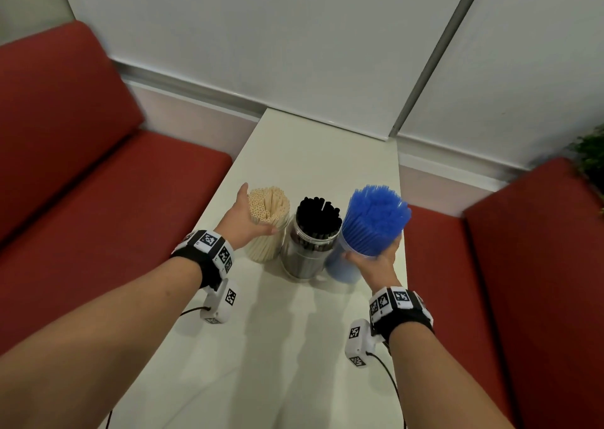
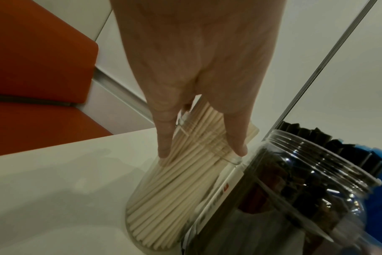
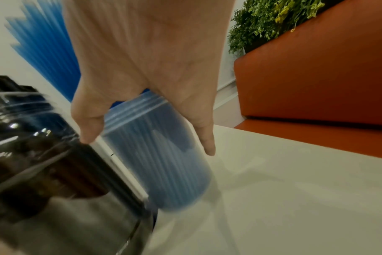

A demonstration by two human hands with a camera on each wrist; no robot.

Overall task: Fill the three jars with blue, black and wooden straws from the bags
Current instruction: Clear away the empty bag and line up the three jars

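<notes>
Three clear jars stood in a row on the white table (image 1: 313,347), each packed with upright straws. The left jar (image 1: 261,249) held wooden straws (image 1: 269,204), the middle jar (image 1: 302,258) black straws (image 1: 318,216), and the right jar (image 1: 343,265) blue straws (image 1: 376,219) that fanned out above its rim.

The left hand (image 1: 248,219) cupped the left jar near its mouth; the wrist view showed its fingers (image 2: 164,138) spread and lying against the jar wall and straws. The right hand (image 1: 376,262) grasped the right jar just below its threaded neck, thumb on one side and fingers on the other. That jar looked blurred in the right wrist view. The middle jar stood between them, close beside both.

Red benches (image 1: 81,167) flanked the table, and a green plant (image 3: 268,20) sat behind the right one.
</notes>
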